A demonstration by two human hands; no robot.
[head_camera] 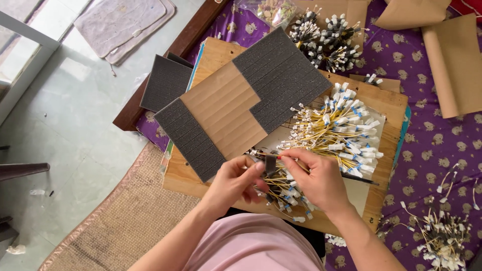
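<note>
My left hand [235,184] pinches a small dark grey foam piece [270,163] together with a bundle of thin yellow wires with white and blue connectors [286,193]. My right hand [315,178] is closed beside it, thumb and forefinger on the top of the same foam piece and bundle. A slim red-and-black tool [262,156] lies just above the fingers. Both hands hover over a wooden board [391,103], which carries a big loose pile of the same yellow wires [341,128].
A cardboard sheet with dark foam strips [246,103] lies on the board's left half. Another foam pad [164,83] sits further left. Bundled black-and-white connectors [326,37] are at the back, more bundles [444,236] at the lower right, and brown paper [454,62] on purple cloth.
</note>
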